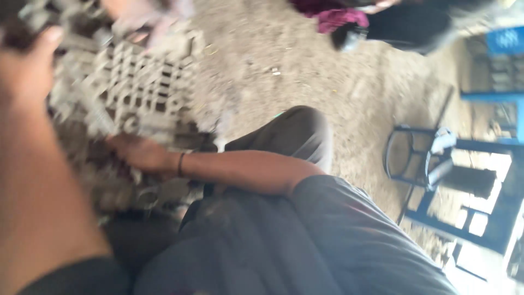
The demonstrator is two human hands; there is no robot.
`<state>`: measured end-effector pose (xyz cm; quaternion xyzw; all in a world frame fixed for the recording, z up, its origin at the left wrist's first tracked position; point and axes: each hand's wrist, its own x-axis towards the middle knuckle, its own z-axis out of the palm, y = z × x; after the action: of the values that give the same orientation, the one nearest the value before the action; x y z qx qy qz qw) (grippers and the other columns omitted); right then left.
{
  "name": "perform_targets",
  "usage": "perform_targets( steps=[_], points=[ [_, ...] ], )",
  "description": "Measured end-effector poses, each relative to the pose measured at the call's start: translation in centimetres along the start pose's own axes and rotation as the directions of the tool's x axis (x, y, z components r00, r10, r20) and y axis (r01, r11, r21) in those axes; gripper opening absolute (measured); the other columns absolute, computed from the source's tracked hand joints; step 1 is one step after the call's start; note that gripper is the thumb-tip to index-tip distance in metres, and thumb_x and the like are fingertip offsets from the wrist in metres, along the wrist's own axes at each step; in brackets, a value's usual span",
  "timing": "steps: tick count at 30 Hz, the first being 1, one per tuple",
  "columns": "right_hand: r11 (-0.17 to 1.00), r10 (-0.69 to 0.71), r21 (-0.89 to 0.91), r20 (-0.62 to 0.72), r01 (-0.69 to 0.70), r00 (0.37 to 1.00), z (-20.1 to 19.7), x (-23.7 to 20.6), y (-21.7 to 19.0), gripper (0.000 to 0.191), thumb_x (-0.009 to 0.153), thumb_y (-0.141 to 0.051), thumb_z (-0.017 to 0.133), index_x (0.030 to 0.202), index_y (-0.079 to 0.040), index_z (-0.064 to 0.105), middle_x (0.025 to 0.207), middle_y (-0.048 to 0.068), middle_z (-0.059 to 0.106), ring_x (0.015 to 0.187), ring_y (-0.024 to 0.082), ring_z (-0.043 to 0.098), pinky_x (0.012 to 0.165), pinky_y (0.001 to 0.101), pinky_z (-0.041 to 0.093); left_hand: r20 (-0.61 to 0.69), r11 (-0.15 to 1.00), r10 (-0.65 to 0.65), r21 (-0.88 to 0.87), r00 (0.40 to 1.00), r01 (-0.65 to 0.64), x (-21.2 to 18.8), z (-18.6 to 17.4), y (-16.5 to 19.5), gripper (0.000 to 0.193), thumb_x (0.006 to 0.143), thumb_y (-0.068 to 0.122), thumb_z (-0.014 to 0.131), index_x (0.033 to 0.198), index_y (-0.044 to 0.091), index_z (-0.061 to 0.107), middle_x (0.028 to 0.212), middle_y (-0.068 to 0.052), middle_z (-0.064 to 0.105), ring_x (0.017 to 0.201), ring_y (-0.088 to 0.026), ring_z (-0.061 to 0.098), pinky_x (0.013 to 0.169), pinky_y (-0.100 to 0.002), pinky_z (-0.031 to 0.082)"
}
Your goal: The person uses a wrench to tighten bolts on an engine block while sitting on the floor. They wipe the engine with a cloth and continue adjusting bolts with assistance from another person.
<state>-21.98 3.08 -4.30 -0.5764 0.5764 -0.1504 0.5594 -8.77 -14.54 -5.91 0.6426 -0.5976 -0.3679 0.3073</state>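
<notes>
A dull grey, rough-looking lattice grid (143, 87) is seen on a dusty, gritty earthen floor (305, 65). Matt grey cloth trousers (295, 136) and a dark painted metal frame (431, 158) are shown.

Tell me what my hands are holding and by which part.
Too blurred to tell. The left hand sits at the edge of the grey grid piece; the right hand lies on grey parts beneath it.
</notes>
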Motion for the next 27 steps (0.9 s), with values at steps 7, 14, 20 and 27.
perform_targets(
  steps=[7,14,20,27],
  points=[
    [0.936,0.072,-0.352,0.222,0.011,0.972,-20.2,1.8,0.4,0.049,0.097,-0.047,0.051,0.119,-0.011,0.075,0.104,0.011,0.079,0.087,0.022,0.075,0.078,0.0360,0.060,-0.019,0.995,-0.088,0.035,0.996,0.089,-0.5,0.6,1.9,0.067,0.089,0.055,0.082,0.125,0.003,0.063,0.123,-0.023,0.066,0.110,-0.044,0.061,0.091,-0.054,0.046],
    [0.853,0.070,-0.519,0.008,-0.056,0.997,-20.0,2.5,2.8,0.057,0.108,-0.050,0.048,0.096,-0.002,0.075,0.082,0.015,0.074,0.074,0.026,0.070,0.072,0.0416,0.056,-0.157,0.946,0.309,0.154,0.938,-0.286,0.3,0.4,-1.2,0.042,0.089,0.039,0.083,0.103,0.001,0.071,0.112,-0.018,0.071,0.107,-0.037,0.066,0.094,-0.051,0.053],
    [0.978,-0.128,-0.180,-0.108,0.107,0.986,-9.8,-1.9,1.8,0.047,0.104,-0.041,0.030,0.124,-0.014,0.063,0.089,0.010,0.068,0.063,0.015,0.062,0.054,0.0311,0.055,-0.152,0.978,0.208,0.052,0.966,-0.202,0.4,0.3,0.3,0.053,0.082,0.038,0.092,0.109,-0.002,0.070,0.106,-0.017,0.072,0.091,-0.034,0.069,0.081,-0.046,0.055],
    [0.861,0.219,0.428,0.174,-0.274,0.960,-1.4,0.0,1.7,0.048,0.108,-0.035,0.048,0.125,0.008,0.059,0.085,0.010,0.063,0.059,0.014,0.060,0.050,0.0308,0.057,-0.198,0.968,0.245,-0.010,0.949,-0.252,0.4,0.5,0.9,0.047,0.083,0.033,0.092,0.105,-0.001,0.069,0.100,-0.015,0.074,0.091,-0.031,0.071,0.077,-0.043,0.057]
  ],
)
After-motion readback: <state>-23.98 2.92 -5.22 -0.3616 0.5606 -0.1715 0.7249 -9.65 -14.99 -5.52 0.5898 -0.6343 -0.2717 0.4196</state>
